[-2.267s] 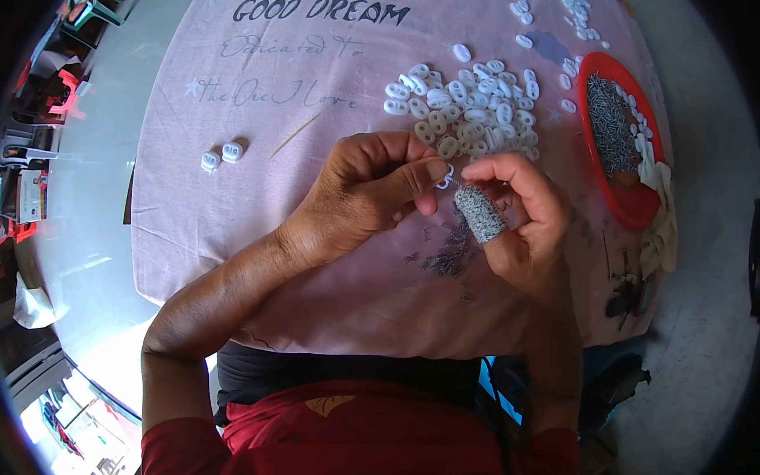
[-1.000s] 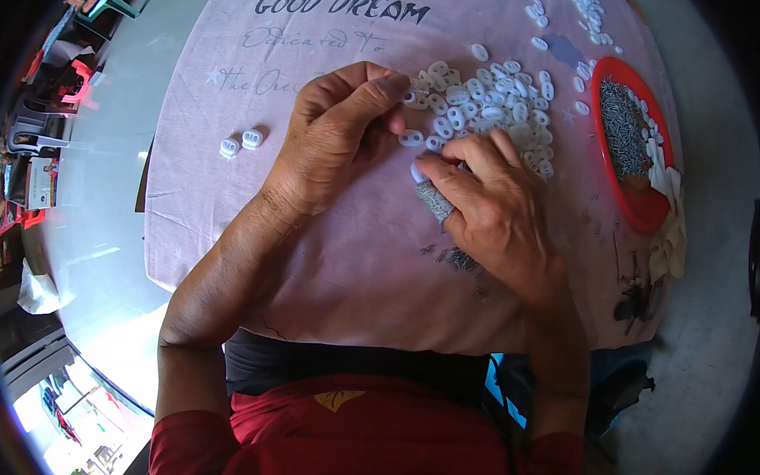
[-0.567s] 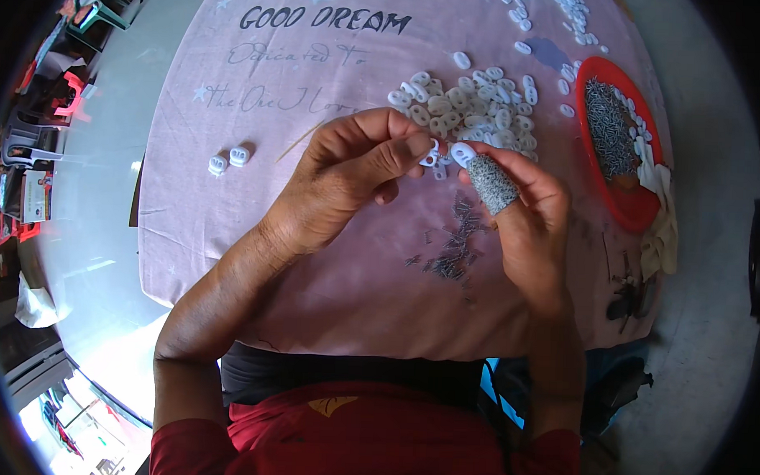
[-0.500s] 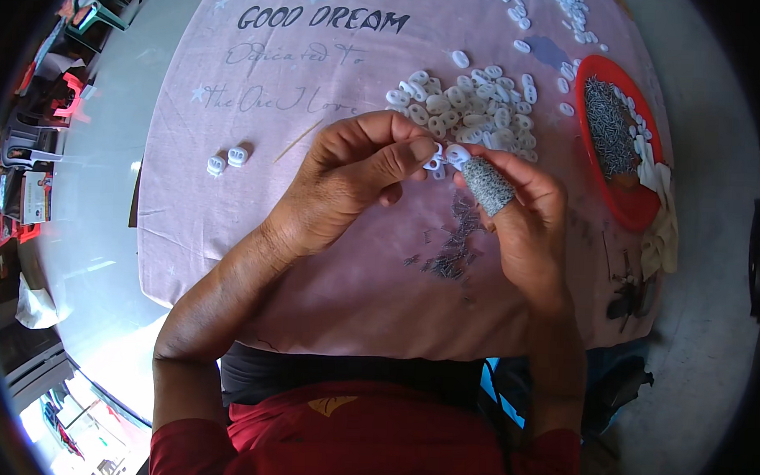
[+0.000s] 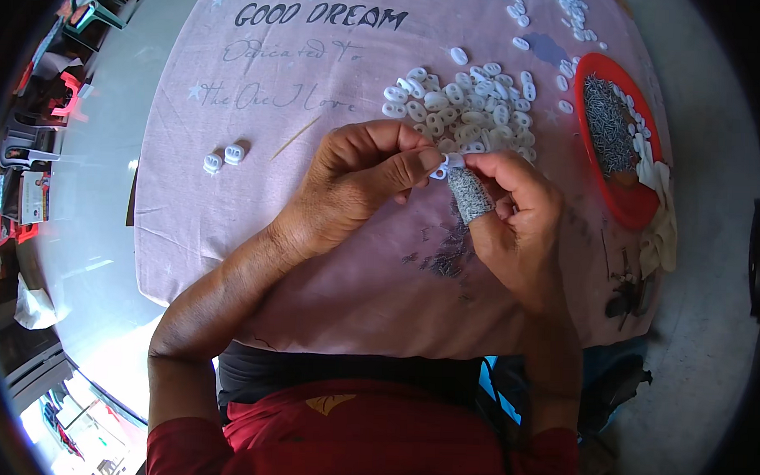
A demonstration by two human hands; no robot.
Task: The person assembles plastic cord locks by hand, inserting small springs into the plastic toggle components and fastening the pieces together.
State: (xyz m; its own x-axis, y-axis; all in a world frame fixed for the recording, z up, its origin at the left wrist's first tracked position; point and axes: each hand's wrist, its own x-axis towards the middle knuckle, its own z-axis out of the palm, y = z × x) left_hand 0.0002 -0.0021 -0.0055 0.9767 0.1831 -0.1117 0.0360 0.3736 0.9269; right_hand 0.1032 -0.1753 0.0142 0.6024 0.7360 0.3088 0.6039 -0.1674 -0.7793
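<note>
A: Holding what, on the left?

B: Pinching a small white two-holed plastic oval (image 5: pixel 439 173) with left hand (image 5: pixel 353 180); closed on it at the tips of thumb and index finger; largely covered by them.

A: And on the right?

B: Gripping a second white plastic piece (image 5: pixel 455 160) with right hand (image 5: pixel 521 211); squeezed between bare index fingertip and a thumb wrapped in a grey speckled finger sleeve (image 5: pixel 469 195); too small in view to make out any holes.

A: Lying how, one to the other?

B: Side by side in the narrow gap between both sets of fingertips; just right of the left thumb tip, just left of the right index tip; either touching or overlapping, cannot tell which; seemingly edge-on at the right grip, with long axis hard to read; about equally near to both hands.

A: And round about?

B: Just beyond the fingertips, a loose heap of white plastic ovals (image 5: pixel 501 114); on the body side, a scatter of dark screws (image 5: pixel 449 260) on pink tablecloth (image 5: pixel 200 231); far right, a red tray (image 5: pixel 639 210) of grey screws (image 5: pixel 606 120); well to the left, two white blocks (image 5: pixel 234 154) and a thin wooden stick (image 5: pixel 295 138).
</note>
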